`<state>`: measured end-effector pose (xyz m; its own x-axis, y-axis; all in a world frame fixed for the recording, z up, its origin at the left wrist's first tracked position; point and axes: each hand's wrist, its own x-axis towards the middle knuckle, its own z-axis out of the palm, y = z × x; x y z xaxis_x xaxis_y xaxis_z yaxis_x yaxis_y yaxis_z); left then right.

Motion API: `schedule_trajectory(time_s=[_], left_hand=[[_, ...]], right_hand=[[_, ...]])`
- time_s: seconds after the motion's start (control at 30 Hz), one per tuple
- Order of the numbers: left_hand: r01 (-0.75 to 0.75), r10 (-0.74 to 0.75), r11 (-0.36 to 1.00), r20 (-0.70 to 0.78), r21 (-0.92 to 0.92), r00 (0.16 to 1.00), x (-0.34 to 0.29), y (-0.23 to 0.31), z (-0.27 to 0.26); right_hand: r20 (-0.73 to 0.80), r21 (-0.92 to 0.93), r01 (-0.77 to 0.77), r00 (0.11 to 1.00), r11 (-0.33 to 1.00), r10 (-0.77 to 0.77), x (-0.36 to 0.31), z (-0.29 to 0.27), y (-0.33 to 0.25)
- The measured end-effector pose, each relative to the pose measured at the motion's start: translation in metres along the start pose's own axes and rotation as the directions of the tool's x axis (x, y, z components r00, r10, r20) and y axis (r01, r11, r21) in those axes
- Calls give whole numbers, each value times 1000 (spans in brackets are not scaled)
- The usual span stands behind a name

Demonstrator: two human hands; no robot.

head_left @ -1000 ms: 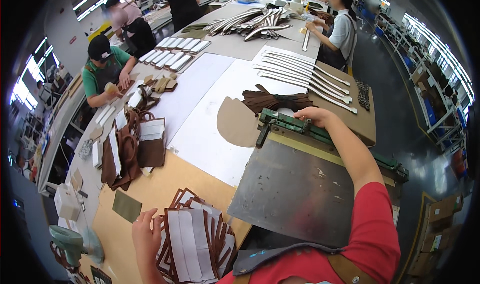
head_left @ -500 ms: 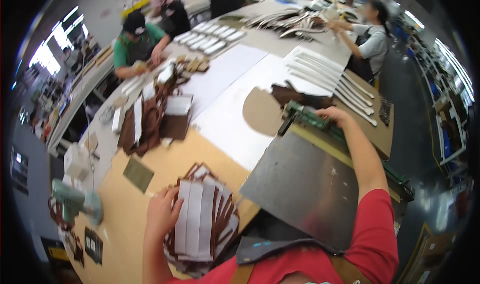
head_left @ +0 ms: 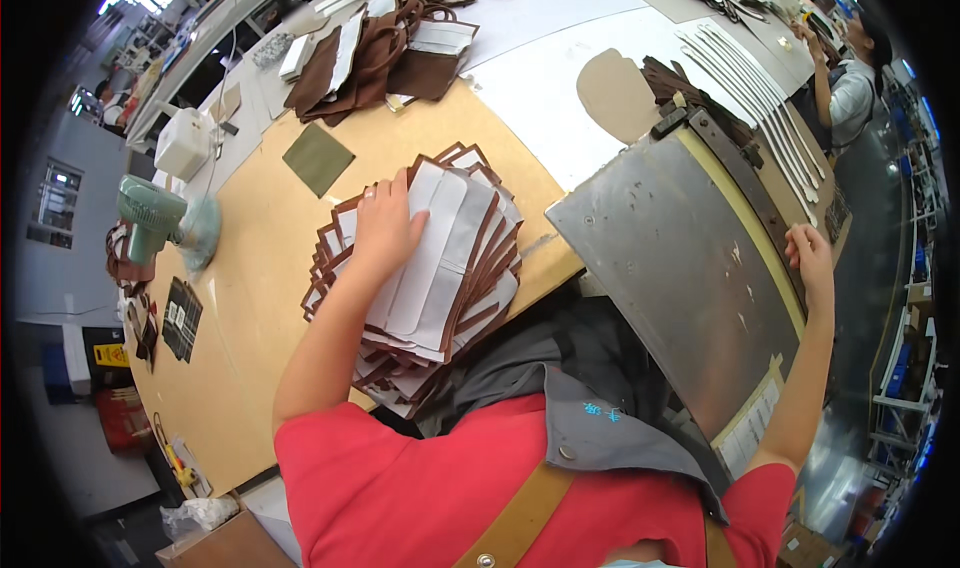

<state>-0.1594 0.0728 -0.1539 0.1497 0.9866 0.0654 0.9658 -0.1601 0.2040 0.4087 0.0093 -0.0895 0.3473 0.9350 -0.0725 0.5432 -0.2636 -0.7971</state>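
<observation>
My left hand (head_left: 388, 226) lies on the stack of brown-edged, greyish-white panels (head_left: 430, 258), fingers stretched along the top panel's left side and thumb apart on its face. The stack is fanned out unevenly at the table's front edge, partly overhanging it. To the right, my right hand (head_left: 810, 256) hovers by the long dark blade bar (head_left: 745, 173) of a guillotine cutter. Its fingers are curled in; whether anything is in them cannot be made out. The cutter's grey metal bed (head_left: 680, 258), with a yellow strip along its right side, lies between the stack and that hand.
A green fan (head_left: 152, 213) and a white box (head_left: 183, 144) stand at the left. An olive square (head_left: 318, 160) lies behind the stack. Brown pieces (head_left: 360, 63) are heaped farther back. Long white strips (head_left: 755, 108) lie beyond the cutter, near a co-worker (head_left: 850, 88).
My right hand has come off the cutter's green handle and back toward me. The green arm now shows as a dark bar along the bed. My view has tilted down; the left hand stays on the stack.
</observation>
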Motion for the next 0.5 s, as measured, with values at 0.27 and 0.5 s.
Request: schedule_trajectory(time_s=[0.27,0.5], left_hand=[[-146,147,938,-19,-314,989,0,13,-27],[-177,50,844,-254,-506,966,-51,39,-110]], right_hand=[[47,55,120,991,991,-123,-84,33,-13],[143,68,504,849,861,-509,-109,87,-88]])
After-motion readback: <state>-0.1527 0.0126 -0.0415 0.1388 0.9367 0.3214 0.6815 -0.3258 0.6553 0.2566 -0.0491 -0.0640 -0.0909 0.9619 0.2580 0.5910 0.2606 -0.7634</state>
